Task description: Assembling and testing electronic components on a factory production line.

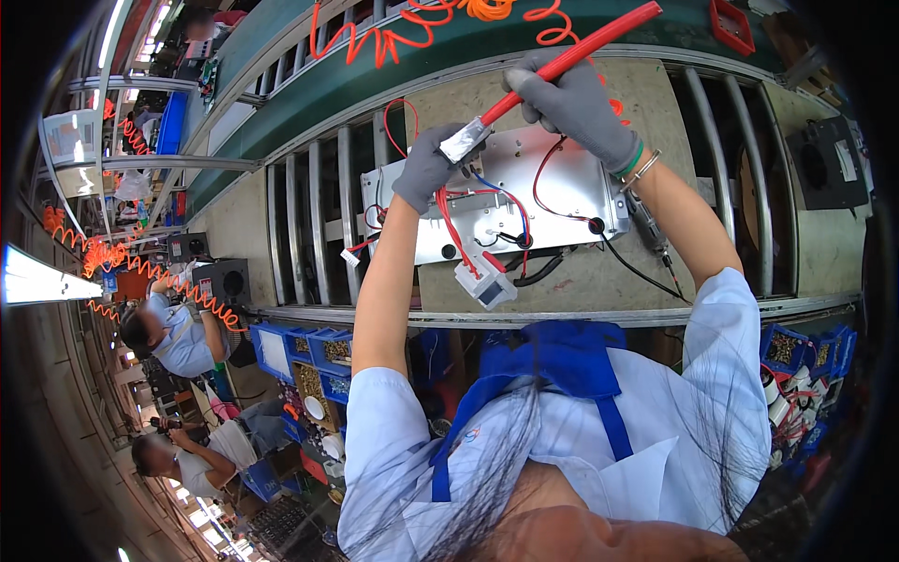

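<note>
Both my hands wear grey gloves and are raised over a silver metal panel with holes. My right hand is closed around a long red rod, which slants up to the right. At the rod's lower end is a shiny silver-white piece. My left hand is closed on that piece, its fingertips partly hidden. Red, blue and black wires run across the panel, near my left hand. Some of them lead to a white plastic part with a dark face at the panel's near edge.
The panel lies on a board over metal rollers. A slim dark tool lies right of it. Orange coiled hoses hang beyond. A black box is at right, blue parts bins at near left. Other people work far left.
</note>
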Available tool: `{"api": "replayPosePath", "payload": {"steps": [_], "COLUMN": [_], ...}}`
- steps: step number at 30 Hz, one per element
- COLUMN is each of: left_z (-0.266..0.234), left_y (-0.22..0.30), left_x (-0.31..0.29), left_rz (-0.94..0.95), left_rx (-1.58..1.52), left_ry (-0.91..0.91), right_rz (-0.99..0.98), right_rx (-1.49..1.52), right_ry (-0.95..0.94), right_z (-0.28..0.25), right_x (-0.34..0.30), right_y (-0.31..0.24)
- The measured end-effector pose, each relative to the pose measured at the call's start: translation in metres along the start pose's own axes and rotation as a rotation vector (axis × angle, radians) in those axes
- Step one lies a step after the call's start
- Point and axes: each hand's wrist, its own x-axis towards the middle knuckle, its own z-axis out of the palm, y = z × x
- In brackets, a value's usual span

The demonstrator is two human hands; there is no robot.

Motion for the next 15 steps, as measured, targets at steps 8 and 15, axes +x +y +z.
{"api": "replayPosePath", "payload": {"steps": [8, 15], "left_z": [-0.001, 0.001], "left_y": [-0.001, 0.000], "left_x": [0.002, 0.001], "left_rz": [-0.001, -0.026], "left_rx": [0.026, -0.017], "left_ry": [-0.006, -0.006], "right_rz": [0.047, 0.033], "right_rx": [0.094, 0.049], "right_ry": [0.042, 0.039], "right_z": [-0.003, 0.000], "right_x": [-0.017, -0.016], "right_y": [-0.003, 0.003]}}
